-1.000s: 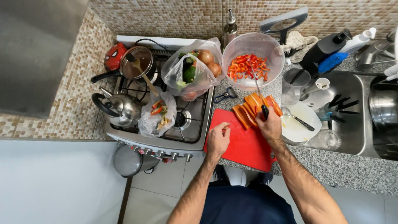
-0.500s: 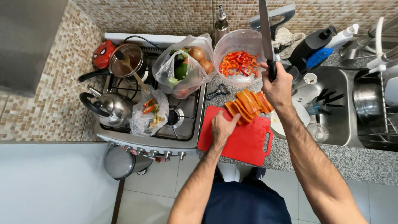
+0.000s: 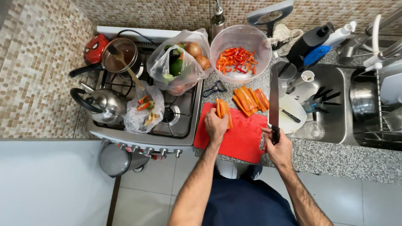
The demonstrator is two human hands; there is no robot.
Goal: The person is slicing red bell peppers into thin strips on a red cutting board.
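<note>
Fingers (image 3: 220,121) of our left hand (image 3: 216,127) are curled down over a small stack of orange pepper strips (image 3: 223,109), pinning it at the far left corner of the red cutting board (image 3: 240,140). The stack's long axis runs away from us, toward the wall, so its strips lie nearly parallel to the blade. Our right hand (image 3: 277,146) is closed around the black handle of a large knife (image 3: 274,98) at the board's right edge, with the blade pointing away from us and raised clear of the board, as far as we can tell. So the held stack lies to the left of the knife, across the bare red middle of the board, and the left hand is the one already on it.

Beyond the board's far right corner, a second heap of orange strips (image 3: 250,98) rests partly on the bench (image 3: 335,157). Farther from the board, toward the wall, stands a clear bowl (image 3: 221,44) of chopped red pepper. Left of the board sits the stove (image 3: 184,119) with a bag of vegetables (image 3: 178,62) on it.
</note>
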